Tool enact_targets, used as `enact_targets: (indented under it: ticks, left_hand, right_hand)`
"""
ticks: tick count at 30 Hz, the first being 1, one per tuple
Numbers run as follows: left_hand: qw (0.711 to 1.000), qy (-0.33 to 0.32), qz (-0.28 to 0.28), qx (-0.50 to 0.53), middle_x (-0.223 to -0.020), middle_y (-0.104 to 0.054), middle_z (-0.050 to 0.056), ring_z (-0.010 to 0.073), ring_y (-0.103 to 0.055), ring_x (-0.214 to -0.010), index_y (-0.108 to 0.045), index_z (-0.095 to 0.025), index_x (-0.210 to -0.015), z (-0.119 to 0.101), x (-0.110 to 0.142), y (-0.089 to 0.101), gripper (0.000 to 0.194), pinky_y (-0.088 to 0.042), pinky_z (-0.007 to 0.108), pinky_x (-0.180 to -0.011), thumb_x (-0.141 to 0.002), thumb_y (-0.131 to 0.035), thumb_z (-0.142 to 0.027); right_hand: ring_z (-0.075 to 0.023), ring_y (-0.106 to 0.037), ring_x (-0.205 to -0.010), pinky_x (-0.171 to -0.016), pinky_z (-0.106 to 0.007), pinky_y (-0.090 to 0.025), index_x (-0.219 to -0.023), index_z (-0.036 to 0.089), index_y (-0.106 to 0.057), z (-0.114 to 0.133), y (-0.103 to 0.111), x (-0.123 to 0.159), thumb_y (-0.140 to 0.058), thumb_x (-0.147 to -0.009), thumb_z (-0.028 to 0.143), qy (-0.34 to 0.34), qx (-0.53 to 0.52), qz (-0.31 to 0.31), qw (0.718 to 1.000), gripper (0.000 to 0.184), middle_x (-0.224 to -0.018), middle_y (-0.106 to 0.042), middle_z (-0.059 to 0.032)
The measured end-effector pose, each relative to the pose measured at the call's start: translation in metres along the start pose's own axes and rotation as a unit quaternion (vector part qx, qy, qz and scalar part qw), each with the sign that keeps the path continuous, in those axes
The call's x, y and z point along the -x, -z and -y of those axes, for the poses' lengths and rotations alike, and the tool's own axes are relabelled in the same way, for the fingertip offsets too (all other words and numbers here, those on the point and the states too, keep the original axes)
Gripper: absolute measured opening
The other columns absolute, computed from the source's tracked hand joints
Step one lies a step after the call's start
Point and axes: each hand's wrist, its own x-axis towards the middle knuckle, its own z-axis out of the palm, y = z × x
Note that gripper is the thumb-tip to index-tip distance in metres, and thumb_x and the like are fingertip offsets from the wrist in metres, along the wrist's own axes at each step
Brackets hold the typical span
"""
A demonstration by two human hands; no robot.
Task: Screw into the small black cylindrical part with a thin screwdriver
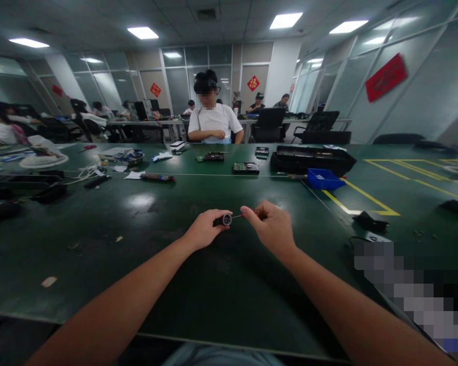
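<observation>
Above the middle of the green table (99,244), my left hand (204,230) is closed round a short black cylinder with a silver round end (226,219). A thin metal bit or shaft (235,217) runs from that end toward my right hand (273,227). That hand pinches the far end of the shaft with thumb and forefinger and seems to hold a small brownish part, mostly hidden by the fingers. Both hands hover just above the tabletop, a few centimetres apart.
A blue tray (323,179) and a long black case (313,159) lie at the back right. Circuit boards (246,168) and a screwdriver (157,177) lie further back. A person in a white shirt (213,124) sits opposite. Black items (370,221) rest at my right, near yellow floor-tape lines.
</observation>
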Motion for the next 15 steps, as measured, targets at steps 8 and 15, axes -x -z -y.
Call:
enact_targets:
  ticks: [8,15]
  left_hand:
    - [1.000,0.003,-0.001,0.000,-0.115,-0.067,0.006,0.0245,-0.059,-0.108,-0.065,-0.025,-0.120,-0.0008,-0.0001,-0.0001,0.038,-0.042,0.041,-0.099,-0.082,-0.067,-0.025]
    - [1.000,-0.001,-0.007,0.016,-0.115,-0.066,0.006,0.0237,-0.059,-0.109,-0.066,-0.025,-0.118,-0.0008,-0.0005,-0.0029,0.037,-0.040,0.040,-0.101,-0.081,-0.066,-0.023]
  right_hand:
    - [-0.0114,-0.047,-0.047,-0.049,-0.026,-0.033,-0.062,0.022,-0.052,0.0000,0.0003,0.0008,-0.059,-0.085,0.055,-0.004,-0.007,0.014,1.000,0.041,-0.053,-0.056,0.0023]
    - [-0.0113,-0.047,-0.049,-0.049,-0.026,-0.032,-0.066,0.022,-0.053,-0.0016,0.0003,0.0018,-0.060,-0.085,0.052,-0.001,-0.022,0.038,0.999,0.037,-0.055,-0.055,0.0025]
